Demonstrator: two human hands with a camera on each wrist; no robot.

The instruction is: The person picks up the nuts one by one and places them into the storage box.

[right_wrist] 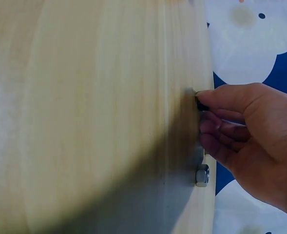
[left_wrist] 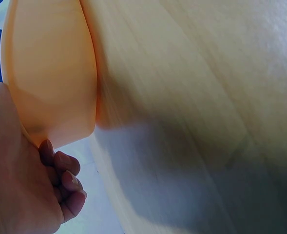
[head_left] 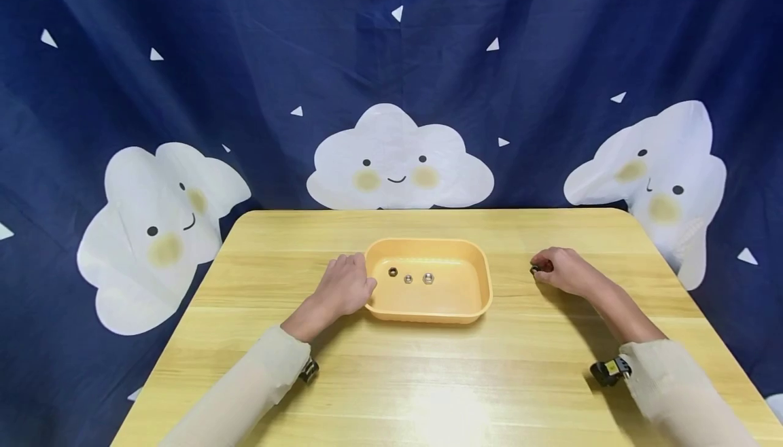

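Observation:
My left hand (head_left: 345, 285) grips the left rim of a shallow orange tray (head_left: 428, 318), thumb on the rim and fingers curled outside it. In the left wrist view the curled fingers (left_wrist: 67, 183) show beside the tray's outer wall (left_wrist: 53, 73). Inside the tray lie a dark nut (head_left: 393, 272), a small silver nut (head_left: 408, 279) and a larger silver nut (head_left: 428, 278). To the right of the tray, my right hand (head_left: 565, 272) pinches a black nut (right_wrist: 200, 103) at the tabletop between thumb and fingertips. Fingers partly hide that nut.
In the right wrist view a silver nut (right_wrist: 202, 175) stands on the wooden table (right_wrist: 85, 122) near the right hand. The head view shows no sign of it past the hand. A dark blue curtain (head_left: 391, 39) with white clouds hangs behind the table's far edge.

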